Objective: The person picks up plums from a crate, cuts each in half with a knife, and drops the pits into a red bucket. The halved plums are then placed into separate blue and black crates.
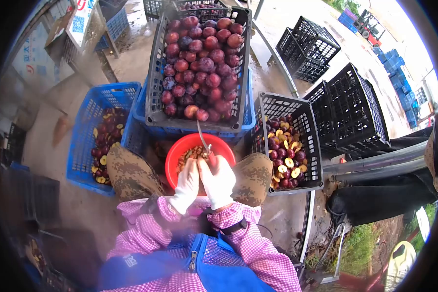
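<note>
Both my hands wear white gloves and meet above a red bowl (172,163) that holds plum pits (192,155). My right hand (218,182) is closed round a knife (203,138) with a red handle, its thin blade pointing up and away from me. Fingers bent, my left hand (186,187) presses against the right one; whatever lies between them is hidden. Just beyond the bowl, a black crate (151,92) of whole plums (204,63) rests on a blue crate (250,104).
To the left stands a blue crate (80,131) with cut plums (107,141). A black crate (319,160) on the right holds halved plums (287,155). Stacked black crates (345,112) are farther right, beside metal rails (374,163). A person's dark-clad leg (379,202) shows there.
</note>
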